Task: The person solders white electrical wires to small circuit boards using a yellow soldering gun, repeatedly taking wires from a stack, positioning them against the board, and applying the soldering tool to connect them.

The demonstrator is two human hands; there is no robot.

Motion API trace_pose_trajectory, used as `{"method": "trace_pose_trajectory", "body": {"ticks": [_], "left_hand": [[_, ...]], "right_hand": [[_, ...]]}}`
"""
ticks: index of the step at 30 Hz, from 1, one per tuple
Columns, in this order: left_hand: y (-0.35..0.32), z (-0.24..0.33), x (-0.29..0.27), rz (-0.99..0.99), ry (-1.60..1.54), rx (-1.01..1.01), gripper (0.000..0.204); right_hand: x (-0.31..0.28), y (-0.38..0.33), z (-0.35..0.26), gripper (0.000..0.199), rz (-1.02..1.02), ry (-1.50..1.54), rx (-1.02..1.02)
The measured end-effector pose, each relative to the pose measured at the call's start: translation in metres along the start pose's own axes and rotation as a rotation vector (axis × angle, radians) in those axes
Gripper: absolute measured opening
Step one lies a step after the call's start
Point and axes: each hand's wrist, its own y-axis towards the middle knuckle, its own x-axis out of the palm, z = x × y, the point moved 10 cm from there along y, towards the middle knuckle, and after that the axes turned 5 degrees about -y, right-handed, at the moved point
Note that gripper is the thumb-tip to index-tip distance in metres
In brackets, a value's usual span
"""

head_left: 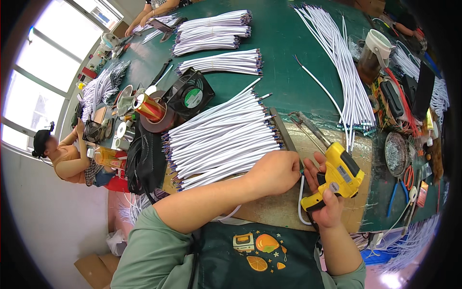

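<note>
Right hand (327, 195) wraps the grip of a yellow pistol-shaped plastic tool with black trim (339, 173), fingers closed round the handle, nose of the tool pointing up and left toward the other hand. Left hand (275, 171) is curled shut, pinching the end of a thin white sheathed cable (301, 202) between fingertips; the pinch point sits just beside the tool's nose, and the cable loops down from there, over the near edge of the brown cardboard work mat (269, 209), toward the lap. Exact contact between cable end and tool is hidden by the fingers, so I can't say if they touch.

Step in hand, as I read it: presenting one cable end to the tool for treatment. Next move calls for lining the stripped end squarely with the tool's nose, holding it steady and keeping fingertips clear.

Just left of the left hand: a fanned pile of white cables with stripped coloured ends (221, 142) lying on the mat. Metal pliers (308, 126) lie above the tool. A long loose bundle of white cables (341, 67) runs up the green table (288, 38). A small black fan (191, 94) is well apart, upper left.
</note>
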Motion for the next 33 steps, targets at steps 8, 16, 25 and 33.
{"method": "trace_pose_trajectory", "body": {"ticks": [8, 16, 25, 33], "left_hand": [[-0.006, -0.009, 0.005, 0.011, -0.199, -0.042, 0.019], [-0.003, -0.022, 0.004, -0.006, -0.266, -0.139, 0.017], [-0.007, -0.018, 0.005, 0.034, -0.178, -0.131, 0.017], [-0.012, 0.018, -0.003, 0.201, 0.128, 0.164, 0.016]], "right_hand": [[-0.002, -0.001, -0.012, 0.072, -0.022, -0.07, -0.064], [0.001, 0.005, -0.012, 0.073, -0.091, -0.061, -0.07], [0.001, 0.003, -0.011, 0.059, -0.068, -0.121, -0.051], [0.002, -0.005, -0.009, 0.068, -0.112, -0.197, -0.032]]}}
